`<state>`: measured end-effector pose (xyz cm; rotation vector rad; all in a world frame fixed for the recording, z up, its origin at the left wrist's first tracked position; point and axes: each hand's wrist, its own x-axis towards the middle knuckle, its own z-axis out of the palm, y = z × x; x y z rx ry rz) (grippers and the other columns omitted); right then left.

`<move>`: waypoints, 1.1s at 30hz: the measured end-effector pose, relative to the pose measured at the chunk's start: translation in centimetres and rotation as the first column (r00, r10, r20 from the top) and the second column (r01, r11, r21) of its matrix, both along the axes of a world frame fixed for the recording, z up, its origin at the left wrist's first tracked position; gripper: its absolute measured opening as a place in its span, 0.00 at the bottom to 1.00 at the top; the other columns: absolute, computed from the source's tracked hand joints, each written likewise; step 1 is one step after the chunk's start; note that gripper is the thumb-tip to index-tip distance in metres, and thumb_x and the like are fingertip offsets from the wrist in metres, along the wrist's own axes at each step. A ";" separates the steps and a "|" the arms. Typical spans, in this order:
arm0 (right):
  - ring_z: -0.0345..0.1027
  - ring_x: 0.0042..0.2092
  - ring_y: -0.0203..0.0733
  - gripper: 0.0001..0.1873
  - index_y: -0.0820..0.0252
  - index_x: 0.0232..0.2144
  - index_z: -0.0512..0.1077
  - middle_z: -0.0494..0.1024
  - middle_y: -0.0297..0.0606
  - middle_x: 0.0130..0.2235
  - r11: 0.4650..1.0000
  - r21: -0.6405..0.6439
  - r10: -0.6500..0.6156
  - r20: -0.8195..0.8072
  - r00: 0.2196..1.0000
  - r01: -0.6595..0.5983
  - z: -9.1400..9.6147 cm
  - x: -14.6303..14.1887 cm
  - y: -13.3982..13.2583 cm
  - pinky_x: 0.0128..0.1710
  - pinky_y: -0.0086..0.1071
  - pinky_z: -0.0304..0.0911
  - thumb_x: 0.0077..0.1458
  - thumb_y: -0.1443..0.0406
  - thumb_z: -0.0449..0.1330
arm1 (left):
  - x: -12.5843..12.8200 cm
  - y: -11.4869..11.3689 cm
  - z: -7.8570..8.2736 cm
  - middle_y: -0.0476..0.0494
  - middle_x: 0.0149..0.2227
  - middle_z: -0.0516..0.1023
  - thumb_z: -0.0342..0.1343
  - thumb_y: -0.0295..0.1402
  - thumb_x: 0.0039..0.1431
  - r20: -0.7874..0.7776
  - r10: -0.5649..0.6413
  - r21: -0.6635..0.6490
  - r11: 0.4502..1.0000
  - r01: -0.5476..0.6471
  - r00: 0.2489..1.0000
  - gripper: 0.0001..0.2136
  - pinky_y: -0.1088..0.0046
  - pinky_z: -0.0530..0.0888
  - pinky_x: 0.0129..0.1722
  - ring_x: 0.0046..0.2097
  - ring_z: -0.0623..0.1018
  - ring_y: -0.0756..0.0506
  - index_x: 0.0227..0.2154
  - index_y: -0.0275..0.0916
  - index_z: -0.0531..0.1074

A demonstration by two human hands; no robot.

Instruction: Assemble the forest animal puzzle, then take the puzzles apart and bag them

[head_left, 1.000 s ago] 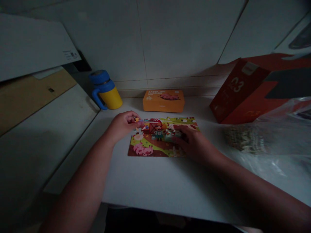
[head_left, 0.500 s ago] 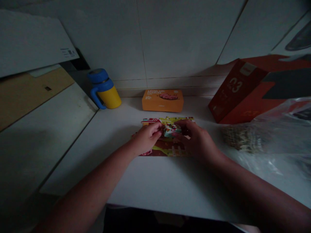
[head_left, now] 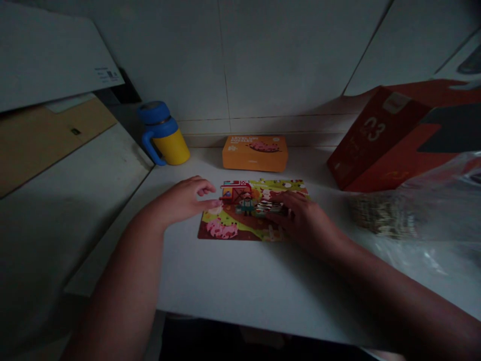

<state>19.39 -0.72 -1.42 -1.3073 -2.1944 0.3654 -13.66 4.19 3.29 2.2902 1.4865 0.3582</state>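
A colourful farm jigsaw puzzle [head_left: 240, 223] lies flat on the white counter [head_left: 244, 281]. My left hand [head_left: 184, 199] rests at the puzzle's upper left edge, fingers partly stretched, one fingertip pressing on a piece near the red barn. My right hand [head_left: 300, 218] lies over the puzzle's right half, its fingers curled round a small stack of loose puzzle pieces [head_left: 267, 206] held against the board.
An orange puzzle box [head_left: 255, 153] sits behind the puzzle by the wall. A yellow mug with a blue lid [head_left: 163, 134] stands at the back left. A large red carton [head_left: 398, 138] and a clear plastic bag [head_left: 421, 215] fill the right side.
My left hand has moved from the stack in my right hand back to the puzzle's left edge. My right hand has lowered the stack onto the board.
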 end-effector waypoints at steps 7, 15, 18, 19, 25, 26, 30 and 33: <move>0.74 0.59 0.58 0.19 0.60 0.59 0.75 0.77 0.54 0.60 1.000 -0.016 0.003 0.124 0.992 -0.001 -0.5 -0.8 -0.3 0.60 0.52 0.69 0.70 0.60 0.57 | -1.4 -0.2 -0.2 0.41 0.49 0.78 0.70 0.50 0.43 -0.179 -0.032 -0.175 0.984 0.000 0.983 0.29 0.66 0.74 0.49 0.49 0.78 0.37 0.48 0.41 0.78; 0.71 0.64 0.61 0.22 0.59 0.60 0.73 0.75 0.55 0.63 0.997 -0.067 -0.016 0.123 0.992 0.025 -0.9 -0.9 -0.3 0.62 0.55 0.67 0.69 0.59 0.57 | -0.4 -0.3 -0.9 0.43 0.44 0.77 0.69 0.44 0.45 -0.159 -0.057 -0.236 0.972 0.018 0.986 0.19 0.69 0.71 0.42 0.44 0.77 0.40 0.39 0.41 0.78; 0.73 0.62 0.60 0.21 0.60 0.60 0.74 0.77 0.55 0.61 0.997 -0.067 -0.016 0.109 0.994 0.023 -0.8 -0.9 -0.3 0.61 0.55 0.68 0.69 0.59 0.57 | -0.5 -0.3 -1.0 0.44 0.44 0.77 0.70 0.42 0.44 -0.129 -0.046 -0.252 0.968 0.012 0.991 0.23 0.69 0.70 0.41 0.44 0.76 0.40 0.44 0.41 0.76; 0.72 0.62 0.61 0.21 0.60 0.60 0.74 0.77 0.55 0.61 0.998 -0.067 -0.014 0.106 0.994 0.021 -0.8 -0.8 -0.4 0.61 0.55 0.68 0.69 0.59 0.57 | -0.5 -0.3 -1.0 0.44 0.44 0.77 0.70 0.42 0.44 -0.120 -0.043 -0.254 0.967 0.011 0.992 0.26 0.70 0.70 0.41 0.44 0.76 0.40 0.48 0.41 0.75; 0.71 0.63 0.61 0.22 0.62 0.60 0.73 0.76 0.57 0.62 0.998 -0.062 -0.004 0.117 0.993 0.011 -0.9 -0.8 -0.4 0.62 0.56 0.67 0.70 0.59 0.56 | -0.4 -0.2 -0.9 0.43 0.46 0.76 0.68 0.42 0.46 -0.107 -0.108 -0.260 0.963 0.077 0.988 0.26 0.69 0.70 0.44 0.46 0.75 0.40 0.49 0.42 0.74; 0.71 0.64 0.61 0.22 0.63 0.61 0.73 0.75 0.57 0.63 0.998 -0.062 -0.006 0.125 0.992 0.014 -0.9 -0.8 -0.4 0.62 0.57 0.67 0.70 0.59 0.56 | -0.3 -0.2 -0.9 0.43 0.46 0.75 0.68 0.42 0.45 -0.109 -0.110 -0.261 0.962 0.078 0.988 0.26 0.69 0.70 0.44 0.46 0.75 0.40 0.48 0.42 0.73; 0.73 0.62 0.61 0.22 0.61 0.61 0.73 0.77 0.55 0.61 0.998 -0.065 -0.015 0.129 0.992 0.023 -0.8 -0.9 -0.4 0.60 0.55 0.69 0.70 0.59 0.56 | 0.1 -0.4 -0.6 0.44 0.47 0.76 0.70 0.41 0.43 -0.114 -0.084 -0.268 0.962 0.051 0.990 0.26 0.71 0.69 0.41 0.45 0.75 0.41 0.46 0.42 0.69; 0.74 0.60 0.60 0.21 0.60 0.60 0.73 0.77 0.55 0.61 0.997 -0.069 -0.019 0.137 0.990 0.029 -0.8 -0.8 -0.5 0.58 0.54 0.71 0.70 0.59 0.56 | 0.5 -0.8 -0.2 0.48 0.42 0.77 0.70 0.42 0.45 -0.147 -0.067 -0.294 0.956 0.021 0.987 0.25 0.72 0.67 0.34 0.40 0.75 0.42 0.44 0.43 0.67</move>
